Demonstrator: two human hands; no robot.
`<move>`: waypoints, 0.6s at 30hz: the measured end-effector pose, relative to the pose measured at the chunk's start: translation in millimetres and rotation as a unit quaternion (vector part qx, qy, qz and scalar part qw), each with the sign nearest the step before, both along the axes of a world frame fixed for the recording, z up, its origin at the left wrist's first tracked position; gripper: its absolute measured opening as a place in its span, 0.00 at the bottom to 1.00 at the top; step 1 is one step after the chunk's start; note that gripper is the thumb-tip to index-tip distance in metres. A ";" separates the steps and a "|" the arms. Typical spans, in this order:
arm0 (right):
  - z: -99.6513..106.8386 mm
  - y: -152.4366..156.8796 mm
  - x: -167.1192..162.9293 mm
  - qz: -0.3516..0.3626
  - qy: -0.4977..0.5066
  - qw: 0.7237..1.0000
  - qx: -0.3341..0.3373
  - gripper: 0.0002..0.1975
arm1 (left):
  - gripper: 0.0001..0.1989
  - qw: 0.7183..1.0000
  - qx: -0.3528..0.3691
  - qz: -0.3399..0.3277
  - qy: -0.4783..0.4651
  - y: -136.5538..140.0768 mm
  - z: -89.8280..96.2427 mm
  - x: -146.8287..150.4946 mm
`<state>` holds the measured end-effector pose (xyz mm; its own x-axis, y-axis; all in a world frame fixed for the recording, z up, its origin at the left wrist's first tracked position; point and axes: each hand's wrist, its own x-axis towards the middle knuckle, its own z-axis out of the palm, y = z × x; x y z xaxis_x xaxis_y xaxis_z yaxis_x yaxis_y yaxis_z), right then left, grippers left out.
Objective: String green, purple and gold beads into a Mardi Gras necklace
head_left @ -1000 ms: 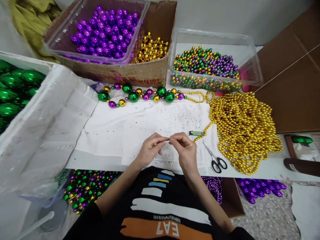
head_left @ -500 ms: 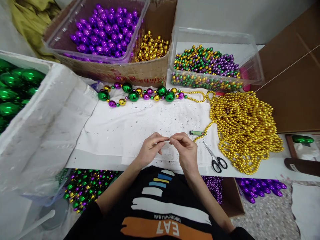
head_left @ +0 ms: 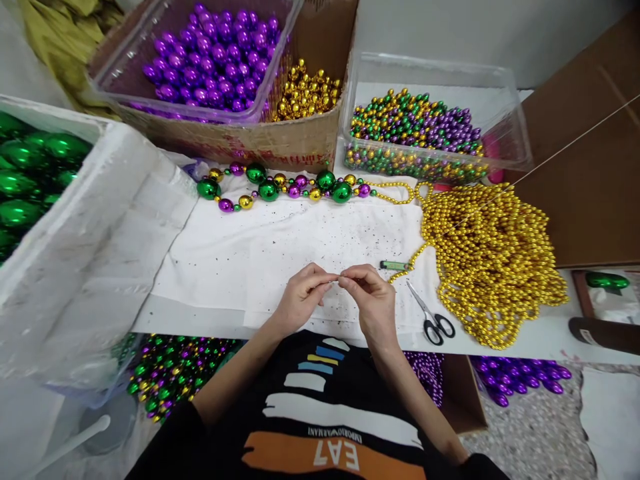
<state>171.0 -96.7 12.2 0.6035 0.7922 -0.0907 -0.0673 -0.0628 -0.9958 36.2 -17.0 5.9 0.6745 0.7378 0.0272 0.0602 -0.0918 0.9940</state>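
My left hand [head_left: 303,297] and my right hand [head_left: 369,293] meet fingertip to fingertip above the white cloth [head_left: 290,247]. Each is closed in a pinch, and whatever lies between the fingers is too small to make out. Just beyond my right hand is a green-handled cutter [head_left: 394,265], beside the loose end of a gold bead strand. Black-handled scissors [head_left: 431,317] lie to the right of that hand. Across the far side of the cloth stretches a necklace of green, purple and gold beads [head_left: 269,191], with gold bead strands at its right end.
A heap of gold bead strands [head_left: 493,260] covers the right of the table. Behind stand a tub of purple balls [head_left: 215,60], a carton [head_left: 240,140] and a clear bin of mixed beads [head_left: 417,130]. A foam box [head_left: 115,193] with green balls is at left.
Both hands hold almost the same pinched pose. The view has shifted very slightly; nothing on the table has visibly moved.
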 end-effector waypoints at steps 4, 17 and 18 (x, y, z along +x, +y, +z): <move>0.9 -0.6 -0.4 0.003 0.008 1.000 0.003 0.04 | 0.12 0.999 0.032 -0.006 0.013 0.0 -2.8 -1.6; 8.7 -1.3 -0.4 0.006 0.052 0.998 -0.028 0.05 | 0.16 0.976 0.203 -0.038 0.074 -2.0 -2.6 -5.7; 9.2 -1.1 0.3 0.000 0.064 0.997 -0.035 0.05 | 0.17 0.970 0.225 -0.040 0.082 -2.5 -2.7 -6.2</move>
